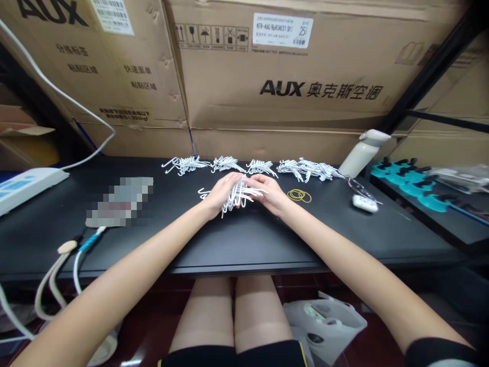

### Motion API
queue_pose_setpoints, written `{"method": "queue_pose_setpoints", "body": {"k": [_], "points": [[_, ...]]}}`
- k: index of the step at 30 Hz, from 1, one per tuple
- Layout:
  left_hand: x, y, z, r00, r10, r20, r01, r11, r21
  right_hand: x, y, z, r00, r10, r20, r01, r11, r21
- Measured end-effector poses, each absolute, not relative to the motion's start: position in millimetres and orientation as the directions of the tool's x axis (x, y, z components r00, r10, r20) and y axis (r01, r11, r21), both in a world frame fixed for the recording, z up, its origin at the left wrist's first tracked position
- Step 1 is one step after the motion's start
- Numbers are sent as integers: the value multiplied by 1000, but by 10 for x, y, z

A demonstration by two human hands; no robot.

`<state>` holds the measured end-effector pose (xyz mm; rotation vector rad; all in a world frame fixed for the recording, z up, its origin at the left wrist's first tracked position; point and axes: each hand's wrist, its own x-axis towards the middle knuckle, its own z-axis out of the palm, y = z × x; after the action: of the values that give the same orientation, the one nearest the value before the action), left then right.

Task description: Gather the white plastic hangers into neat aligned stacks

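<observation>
Above the middle of the black table, my left hand is closed around a bundle of thin white hooks with curved ends pointing down. My right hand meets it from the other side, its fingers curled at the top and the straight ends of the same bundle. Some fingertips are hidden behind the hooks. Just left of my left hand, a few more white hooks lie on the table. Yellow rubber bands rest to the right of my right hand.
Several piles of white hooks line the table's back, before large cardboard boxes. At right stand a white bottle, a small white case and teal items. A blurred-out device and a power strip are left.
</observation>
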<state>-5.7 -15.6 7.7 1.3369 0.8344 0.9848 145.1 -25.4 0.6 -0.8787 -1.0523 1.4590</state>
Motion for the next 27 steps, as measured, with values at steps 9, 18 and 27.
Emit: {"method": "queue_pose_setpoints", "body": {"k": [9, 18, 27], "points": [[-56, -165, 71, 383, 921, 71, -67, -48, 997, 1480, -245, -38, -210, 974, 84, -270, 25, -962], [-68, -188, 97, 354, 931, 87, -74, -65, 995, 1501, -233, -54, -260, 962, 77, -317, -9, -948], [-72, -154, 66, 302, 950, 74, -66, -56, 996, 1495, -236, -41, -323, 942, 95, -324, -16, -946]]}}
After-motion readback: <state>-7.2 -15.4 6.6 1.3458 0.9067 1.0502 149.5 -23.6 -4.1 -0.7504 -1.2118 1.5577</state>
